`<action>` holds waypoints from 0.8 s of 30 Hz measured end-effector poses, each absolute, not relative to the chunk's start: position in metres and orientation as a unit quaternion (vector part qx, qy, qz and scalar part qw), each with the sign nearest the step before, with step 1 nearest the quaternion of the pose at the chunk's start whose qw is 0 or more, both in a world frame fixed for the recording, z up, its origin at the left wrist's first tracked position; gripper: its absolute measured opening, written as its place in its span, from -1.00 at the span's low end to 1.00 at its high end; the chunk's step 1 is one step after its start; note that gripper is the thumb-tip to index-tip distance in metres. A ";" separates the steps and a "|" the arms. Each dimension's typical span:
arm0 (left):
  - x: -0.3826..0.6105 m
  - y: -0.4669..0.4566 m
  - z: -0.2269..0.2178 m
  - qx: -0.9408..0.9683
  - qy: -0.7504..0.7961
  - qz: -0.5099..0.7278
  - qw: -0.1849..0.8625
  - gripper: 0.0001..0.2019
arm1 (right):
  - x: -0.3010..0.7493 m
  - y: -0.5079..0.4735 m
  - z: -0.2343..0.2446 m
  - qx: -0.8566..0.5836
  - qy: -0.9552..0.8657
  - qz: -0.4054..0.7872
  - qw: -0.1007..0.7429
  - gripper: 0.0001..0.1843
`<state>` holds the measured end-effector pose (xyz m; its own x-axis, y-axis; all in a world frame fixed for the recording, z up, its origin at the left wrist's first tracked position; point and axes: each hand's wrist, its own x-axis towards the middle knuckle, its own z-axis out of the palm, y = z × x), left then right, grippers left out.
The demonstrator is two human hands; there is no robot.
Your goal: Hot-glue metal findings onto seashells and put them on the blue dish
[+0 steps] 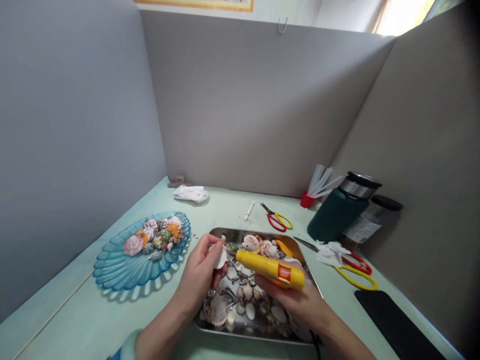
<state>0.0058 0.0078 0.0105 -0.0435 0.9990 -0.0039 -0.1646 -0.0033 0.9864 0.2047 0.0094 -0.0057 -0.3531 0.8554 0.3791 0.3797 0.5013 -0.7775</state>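
Note:
My left hand pinches a small white shell above the near left part of a metal tray. My right hand grips a yellow glue gun, whose nozzle points left and sits right at the shell. The tray holds several loose shells. A blue glass plate to the left carries several coloured shells stuck in a cluster.
Grey partition walls close in the pale green desk on three sides. Scissors lie behind the tray, another pair with a crumpled tissue to the right. A green flask, a jar, a red cup of glue sticks and a black phone stand right.

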 end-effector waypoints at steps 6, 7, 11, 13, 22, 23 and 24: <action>0.004 0.009 0.009 0.425 0.493 0.559 0.514 -0.74 | 0.205 0.011 -0.006 -0.413 -0.756 0.333 0.383 -0.84; 0.004 0.009 0.009 0.427 0.496 0.557 0.511 -0.75 | 0.205 0.011 -0.006 -0.416 -0.750 0.345 0.382 -0.83; 0.003 0.009 0.005 0.445 0.510 0.548 0.491 -0.76 | 0.205 0.009 -0.009 -0.452 -0.709 0.366 0.398 -0.72; 0.003 0.009 0.003 0.456 0.518 0.546 0.475 -0.76 | 0.205 0.009 -0.010 -0.468 -0.695 0.366 0.404 -0.66; 0.005 0.008 0.002 0.472 0.514 0.544 0.466 -0.81 | 0.205 0.013 -0.006 -0.431 -0.740 0.293 0.425 -0.85; 0.006 0.008 0.002 0.464 0.514 0.545 0.472 -0.81 | 0.205 0.013 -0.006 -0.431 -0.744 0.284 0.423 -0.85; 0.006 0.008 0.002 0.454 0.513 0.551 0.477 -0.80 | 0.204 0.012 -0.006 -0.431 -0.751 0.275 0.418 -0.84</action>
<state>0.0061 0.0080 0.0021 -0.1330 0.9911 0.0102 -0.0599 -0.0183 0.9980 0.2041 0.0122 -0.0056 -0.2781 0.8776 0.3905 0.4170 0.4765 -0.7740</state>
